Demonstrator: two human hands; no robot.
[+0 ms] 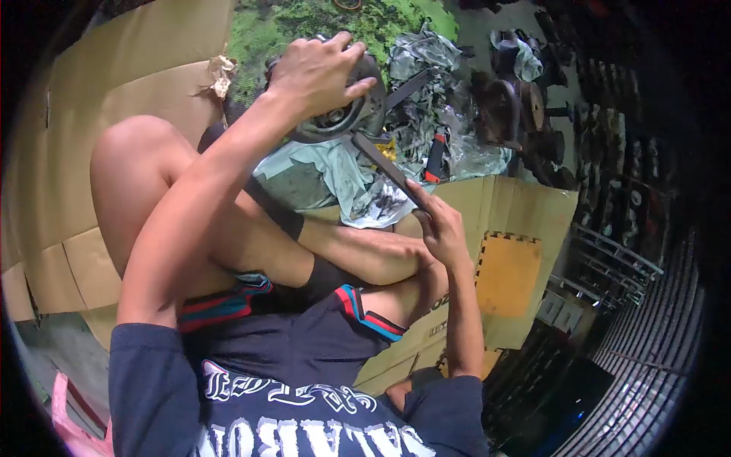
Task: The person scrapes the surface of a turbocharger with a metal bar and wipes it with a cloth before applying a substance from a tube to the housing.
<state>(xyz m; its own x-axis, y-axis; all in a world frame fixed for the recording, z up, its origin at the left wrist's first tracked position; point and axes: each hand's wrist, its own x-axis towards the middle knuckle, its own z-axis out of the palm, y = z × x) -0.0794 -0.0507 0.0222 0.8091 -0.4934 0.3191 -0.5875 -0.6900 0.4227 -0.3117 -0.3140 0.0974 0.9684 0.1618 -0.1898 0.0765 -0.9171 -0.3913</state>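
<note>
My left hand (316, 72) reaches over a round dark metal part (373, 110), fingers curled over its top and thumb out to the side. A hub with a hole shows in its lower half; the rest is under my hand. My right hand (442, 228) grips one end of a long flat dark bar, which looks like a file (388, 167), with a finger laid along it. The far end of the file meets the lower edge of the round part. Under them lies a pale, stained cloth (335, 171).
A tool with a black and red handle (435, 158) lies right of the file. Crumpled plastic bags (422, 57) and dark scraps are heaped behind it. Cardboard (160, 68) covers the floor at left. An orange foam mat (509, 274) and metal racks (620, 259) are at right.
</note>
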